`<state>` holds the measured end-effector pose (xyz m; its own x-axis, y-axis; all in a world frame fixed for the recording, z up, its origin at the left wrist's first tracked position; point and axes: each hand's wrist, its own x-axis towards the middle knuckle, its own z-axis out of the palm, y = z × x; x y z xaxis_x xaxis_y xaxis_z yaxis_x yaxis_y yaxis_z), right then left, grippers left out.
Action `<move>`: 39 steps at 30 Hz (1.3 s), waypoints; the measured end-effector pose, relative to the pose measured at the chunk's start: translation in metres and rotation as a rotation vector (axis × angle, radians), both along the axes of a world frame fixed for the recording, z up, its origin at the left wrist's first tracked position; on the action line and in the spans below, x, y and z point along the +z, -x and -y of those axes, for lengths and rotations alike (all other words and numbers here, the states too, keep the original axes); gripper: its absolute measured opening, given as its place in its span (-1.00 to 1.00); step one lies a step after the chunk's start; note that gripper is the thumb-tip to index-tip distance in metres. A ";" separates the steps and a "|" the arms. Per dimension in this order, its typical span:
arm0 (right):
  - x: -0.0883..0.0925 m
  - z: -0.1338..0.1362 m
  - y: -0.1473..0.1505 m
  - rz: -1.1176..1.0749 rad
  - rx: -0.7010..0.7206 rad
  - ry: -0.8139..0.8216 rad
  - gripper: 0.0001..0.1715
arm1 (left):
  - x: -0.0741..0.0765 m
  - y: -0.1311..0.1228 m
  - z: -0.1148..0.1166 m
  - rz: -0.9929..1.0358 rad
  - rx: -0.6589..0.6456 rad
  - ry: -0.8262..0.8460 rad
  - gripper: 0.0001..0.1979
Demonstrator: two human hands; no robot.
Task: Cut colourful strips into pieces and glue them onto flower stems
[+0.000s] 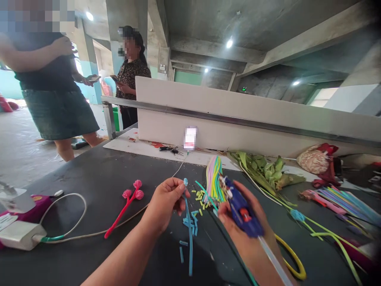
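My left hand (166, 200) pinches the top of a light blue pipe cleaner (189, 242), which hangs down over the dark table. In my right hand (239, 243) is a dark blue hot glue gun (242, 210), with a clear glue stick (275, 260) sticking out of its back. A small light blue piece (215, 213) shows at the right fingertips, beside a teal pipe cleaner (205, 192). Short cut blue pieces (194, 224) and yellow-green pieces (201, 200) lie between my hands.
A bundle of pastel pipe cleaners (214, 174) lies ahead, another bundle (348, 206) to the right. A pink pipe-cleaner flower (123, 206) and a white charger with cable (22, 235) are at left. Green leaves (268, 172) lie behind. Two people stand beyond the table.
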<state>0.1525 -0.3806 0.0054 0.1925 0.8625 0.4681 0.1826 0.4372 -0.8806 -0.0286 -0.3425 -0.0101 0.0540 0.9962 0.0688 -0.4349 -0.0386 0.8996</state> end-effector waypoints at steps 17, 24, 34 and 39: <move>0.010 -0.031 0.052 -0.254 0.042 0.173 -0.19 | 0.002 -0.016 0.008 0.031 0.010 -0.017 -0.82; 0.013 -0.028 0.052 -0.261 0.108 0.201 -0.24 | 0.002 -0.019 0.010 -0.039 0.049 -0.025 -0.85; 0.010 -0.029 0.052 -0.240 0.106 0.202 -0.19 | 0.001 -0.018 0.010 -0.074 0.059 -0.031 -0.87; 0.011 -0.027 0.053 -0.241 0.102 0.206 -0.22 | 0.000 -0.018 0.009 -0.089 0.068 -0.033 -0.88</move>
<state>0.0993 -0.3536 0.0160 0.1844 0.9548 0.2332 -0.0771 0.2506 -0.9650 -0.0101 -0.3518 -0.0101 -0.0061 0.9950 0.0999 -0.3484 -0.0957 0.9324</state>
